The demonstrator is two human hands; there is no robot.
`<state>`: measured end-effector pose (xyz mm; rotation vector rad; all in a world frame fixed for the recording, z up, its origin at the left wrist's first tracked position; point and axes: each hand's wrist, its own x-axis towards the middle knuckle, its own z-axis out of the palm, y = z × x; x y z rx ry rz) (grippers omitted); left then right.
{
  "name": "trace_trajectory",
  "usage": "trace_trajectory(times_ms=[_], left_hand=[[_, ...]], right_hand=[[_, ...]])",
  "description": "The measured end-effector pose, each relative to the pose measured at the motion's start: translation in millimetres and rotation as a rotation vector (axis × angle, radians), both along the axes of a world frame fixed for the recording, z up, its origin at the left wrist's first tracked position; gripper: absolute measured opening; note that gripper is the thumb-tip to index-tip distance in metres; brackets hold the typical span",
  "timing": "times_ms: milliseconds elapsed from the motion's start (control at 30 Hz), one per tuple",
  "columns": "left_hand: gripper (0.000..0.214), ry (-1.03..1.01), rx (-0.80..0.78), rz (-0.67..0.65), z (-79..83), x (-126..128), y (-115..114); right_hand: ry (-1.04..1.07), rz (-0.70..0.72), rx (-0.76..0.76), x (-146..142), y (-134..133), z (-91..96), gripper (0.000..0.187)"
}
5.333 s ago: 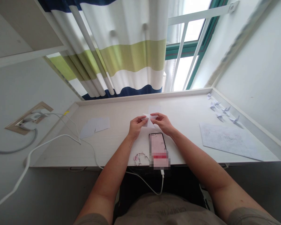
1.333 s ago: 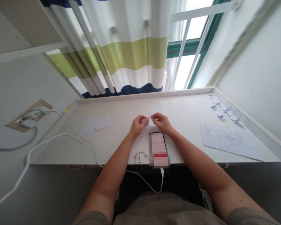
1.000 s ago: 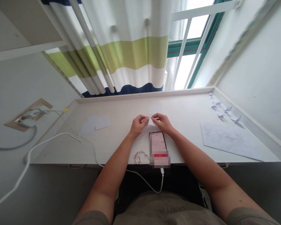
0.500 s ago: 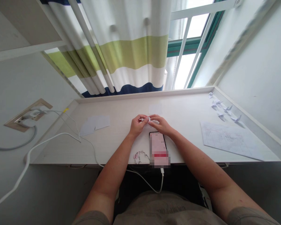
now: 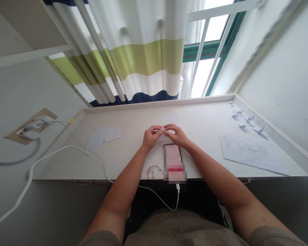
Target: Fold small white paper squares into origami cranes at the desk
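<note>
Between my fingertips is a small piece of folded white paper (image 5: pixel 163 130), mostly covered by the fingers. My left hand (image 5: pixel 152 136) pinches it from the left, with thumb and forefinger closed. From the other side my right hand (image 5: pixel 177 135) grips it, thumb and fingers meeting at the paper. Both hands are held together over the white desk (image 5: pixel 133 116). Just below them lies a phone (image 5: pixel 172 155) with a pink screen. A flat sheet of white paper (image 5: pixel 170 119) lies right behind the hands.
Several folded paper cranes (image 5: pixel 243 127) stand at the right, behind a written sheet (image 5: pixel 251 150). White paper squares (image 5: pixel 112 133) lie at the left. A beaded bracelet (image 5: pixel 154 171) is beside the phone. White cables (image 5: pixel 66 147) run from a wall socket (image 5: pixel 30 126).
My fingertips have drawn closer together on the paper, and less of it shows. The right thumb has shifted slightly up and left. The number on the phone screen has changed.
</note>
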<state>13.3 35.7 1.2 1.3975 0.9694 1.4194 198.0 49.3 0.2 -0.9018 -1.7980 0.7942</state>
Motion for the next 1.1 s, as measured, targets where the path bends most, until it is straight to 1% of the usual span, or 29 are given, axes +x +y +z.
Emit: trace_trajectory(times_ms=[133,333,500,667,867,1100], left_hand=[[0.030,-0.066,-0.008,-0.045,2.0,0.2,-0.5],[0.029,-0.127,-0.057,-0.071,6.7,1.2,-3.4],[0.034,-0.180,-0.070,-0.082,8.2,2.0,-4.1],[0.035,-0.179,-0.066,-0.088,5.6,1.5,-2.5],[0.038,-0.147,-0.079,-0.122,-1.3,2.1,2.0],[0.035,-0.099,0.001,-0.107,1.2,1.5,1.4]], right_hand=[[0.113,-0.008,-0.103,-0.9,-2.4,5.2,0.029],[0.252,0.039,-0.248,-2.7,-4.4,6.9,0.041],[0.260,-0.006,-0.280,-3.2,-2.7,6.3,0.045],[0.247,0.039,-0.310,-2.9,-2.2,9.5,0.047],[0.339,0.035,-0.327,0.4,-1.7,10.8,0.047],[0.395,0.098,-0.370,-0.1,-3.1,11.6,0.049]])
